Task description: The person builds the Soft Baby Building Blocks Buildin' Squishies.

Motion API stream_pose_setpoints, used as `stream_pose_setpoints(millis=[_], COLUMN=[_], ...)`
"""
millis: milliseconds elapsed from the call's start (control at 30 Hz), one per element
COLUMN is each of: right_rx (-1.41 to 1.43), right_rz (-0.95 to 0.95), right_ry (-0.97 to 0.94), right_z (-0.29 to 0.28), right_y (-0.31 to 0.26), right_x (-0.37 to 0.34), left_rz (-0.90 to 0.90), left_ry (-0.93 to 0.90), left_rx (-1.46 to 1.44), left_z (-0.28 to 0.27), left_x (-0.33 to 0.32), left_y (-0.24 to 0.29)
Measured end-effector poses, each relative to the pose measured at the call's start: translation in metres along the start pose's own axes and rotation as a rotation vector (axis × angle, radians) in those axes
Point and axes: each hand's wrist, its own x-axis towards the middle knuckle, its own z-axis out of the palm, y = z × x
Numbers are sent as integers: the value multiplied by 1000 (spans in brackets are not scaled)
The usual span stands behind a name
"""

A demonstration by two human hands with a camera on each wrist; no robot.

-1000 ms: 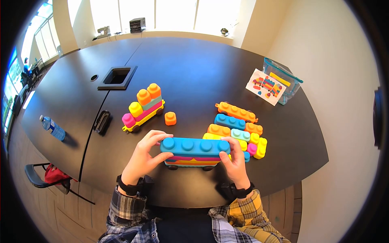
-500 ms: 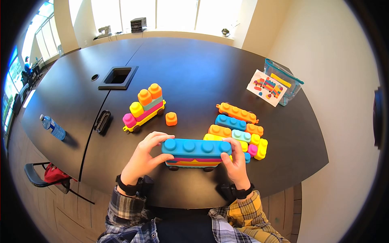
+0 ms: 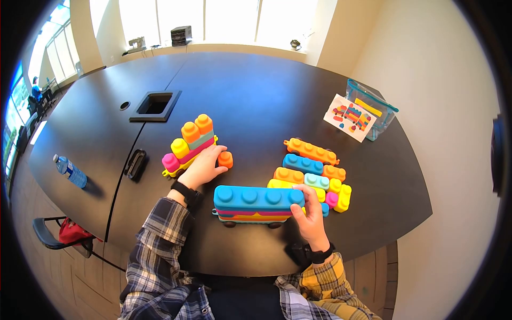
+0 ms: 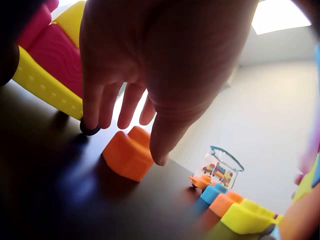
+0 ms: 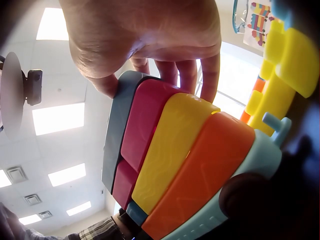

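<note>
On the surface's (image 3: 256, 101) near side, the right hand (image 3: 310, 218) grips the right end of the blue-topped block wagon (image 3: 250, 200). Farther left, the left hand (image 3: 205, 165), thumb and fingers parted, is at the orange block (image 3: 226, 160) beside the yellow-based wagon (image 3: 180, 146).

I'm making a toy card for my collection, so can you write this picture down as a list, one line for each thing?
Left hand: at the loose orange block; can't tell if touching
Right hand: holding the blue-topped block wagon
Yellow-based wagon: stacked with blocks
Orange wagon: nothing stacked on it
Picture card: in front of the clear teal-edged bag
Water bottle: off to the left
</note>
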Motion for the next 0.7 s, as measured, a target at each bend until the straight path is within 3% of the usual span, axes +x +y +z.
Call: stream_pose_setpoints(millis=[100, 233, 300, 400, 533, 700], right_rx=[-4, -20, -10, -8, -15, -19], right_rz=[1, -2, -3, -10, -12, -7], right_ry=[3, 1, -1, 3, 6, 12], right_z=[1, 0, 0, 1, 1, 2], right_y=[0, 3, 1, 1, 1, 1], right_x=[0, 0, 1, 1, 0, 0], left_rz=[-14, -76, -54, -66, 75, 120], left_ry=[-55, -25, 131, 86, 57, -16], left_rx=[11, -67, -388, -642, -671, -530], left_z=[6, -19, -44, -86, -102, -100], left_x=[6, 0, -8, -32, -61, -71], left_y=[-12, 16, 47, 99, 121, 127])
